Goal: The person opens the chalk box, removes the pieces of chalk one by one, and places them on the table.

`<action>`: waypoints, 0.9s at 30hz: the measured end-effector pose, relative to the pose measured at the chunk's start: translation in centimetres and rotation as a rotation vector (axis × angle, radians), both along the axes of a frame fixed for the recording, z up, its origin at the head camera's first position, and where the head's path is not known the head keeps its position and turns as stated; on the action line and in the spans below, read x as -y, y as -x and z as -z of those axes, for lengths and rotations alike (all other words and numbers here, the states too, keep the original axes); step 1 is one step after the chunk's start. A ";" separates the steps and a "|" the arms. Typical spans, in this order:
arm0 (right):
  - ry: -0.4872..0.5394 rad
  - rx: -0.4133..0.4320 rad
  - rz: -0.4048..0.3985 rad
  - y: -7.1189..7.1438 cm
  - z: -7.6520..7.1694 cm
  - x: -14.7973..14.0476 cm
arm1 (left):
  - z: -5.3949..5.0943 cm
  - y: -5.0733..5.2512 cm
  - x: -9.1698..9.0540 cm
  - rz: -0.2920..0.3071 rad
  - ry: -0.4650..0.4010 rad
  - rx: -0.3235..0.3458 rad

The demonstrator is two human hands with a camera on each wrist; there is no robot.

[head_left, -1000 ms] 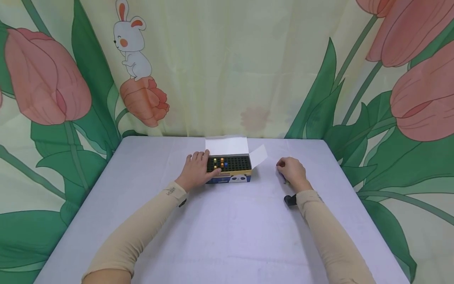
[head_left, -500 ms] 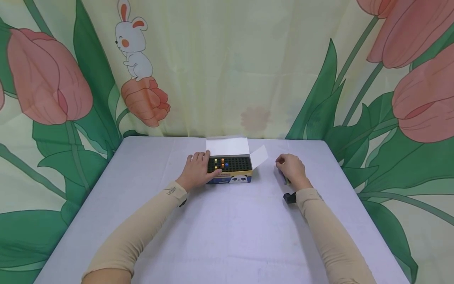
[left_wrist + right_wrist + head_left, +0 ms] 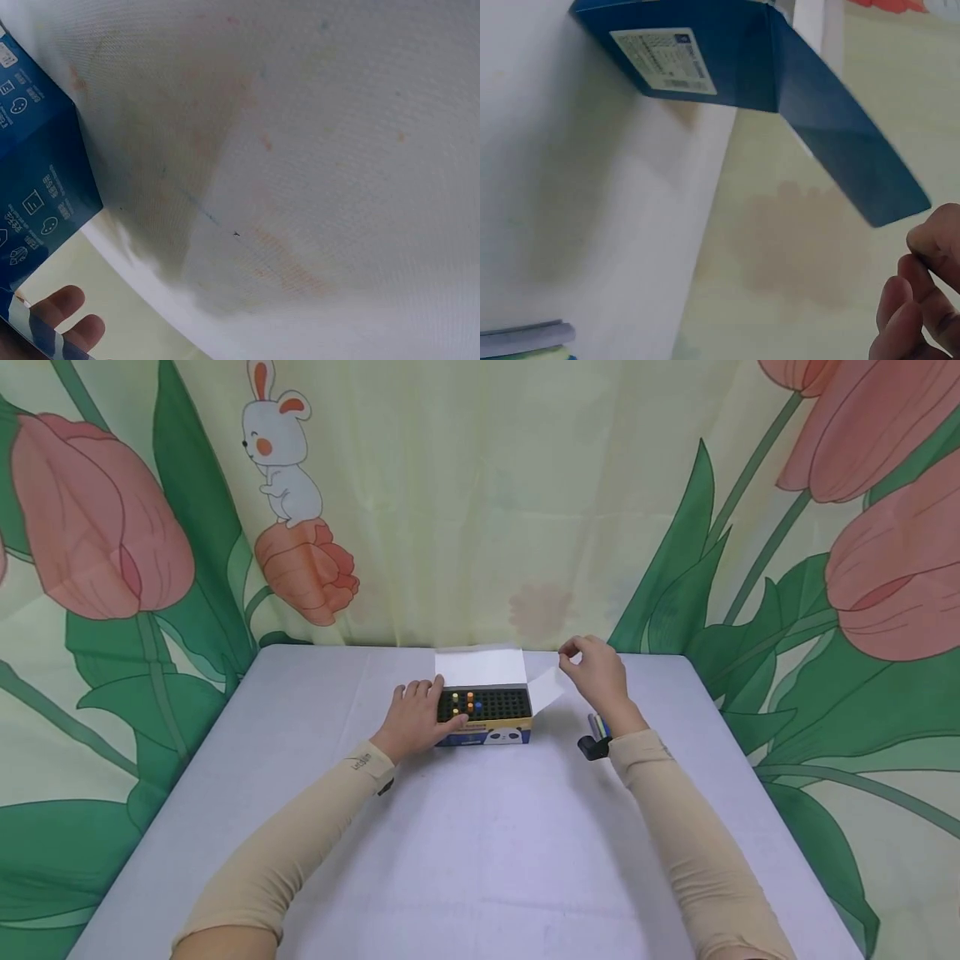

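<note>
My left hand [image 3: 411, 720] grips the left end of a cardboard box [image 3: 504, 737] with a panda on its front, thumb along the front edge. Inside sits a black grid of holes; several holes show orange, yellow or blue stick ends [image 3: 470, 697]. The left wrist view shows the box's blue side [image 3: 45, 176] and two fingertips [image 3: 86, 330] beyond it. My right hand [image 3: 598, 681] is raised to the right of the box, thumb and index tip together; whether something is between them cannot be made out. Slim coloured sticks [image 3: 525, 341] lie on the table below it.
White lid [image 3: 480, 668] stands up at the back of the box. A side flap [image 3: 545, 692] sticks out toward the right hand, blue on its outside. A pale cloth covers the table [image 3: 510, 843], and a printed curtain [image 3: 465, 510] hangs behind it.
The right hand has risen from the coloured sticks and moved back and slightly left, near the side flap, uncovering the sticks. Left hand and box stay put.
</note>
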State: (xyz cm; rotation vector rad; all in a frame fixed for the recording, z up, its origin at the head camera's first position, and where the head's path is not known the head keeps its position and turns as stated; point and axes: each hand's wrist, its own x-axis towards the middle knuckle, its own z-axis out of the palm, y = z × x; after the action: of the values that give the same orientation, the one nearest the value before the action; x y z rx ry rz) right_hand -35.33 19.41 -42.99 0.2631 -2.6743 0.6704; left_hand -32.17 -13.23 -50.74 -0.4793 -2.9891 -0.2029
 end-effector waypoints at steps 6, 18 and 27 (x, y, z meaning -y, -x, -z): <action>0.027 -0.003 -0.035 -0.2 -0.4 1.7 | -0.1 0.0 0.0 -0.013 0.002 -0.004; -0.085 -0.063 -0.109 -0.7 -0.7 4.4 | 0.2 0.0 -0.1 -0.008 0.010 0.004; -0.056 -0.010 -0.153 -1.0 -0.2 5.7 | 0.0 0.0 -0.1 -0.007 0.010 0.021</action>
State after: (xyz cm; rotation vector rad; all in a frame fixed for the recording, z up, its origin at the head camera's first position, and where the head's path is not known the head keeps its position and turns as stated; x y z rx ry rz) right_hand -34.28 13.74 -42.82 0.4894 -2.6859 0.6377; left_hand -32.16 -13.11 -50.75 -0.4705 -3.0129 -0.1934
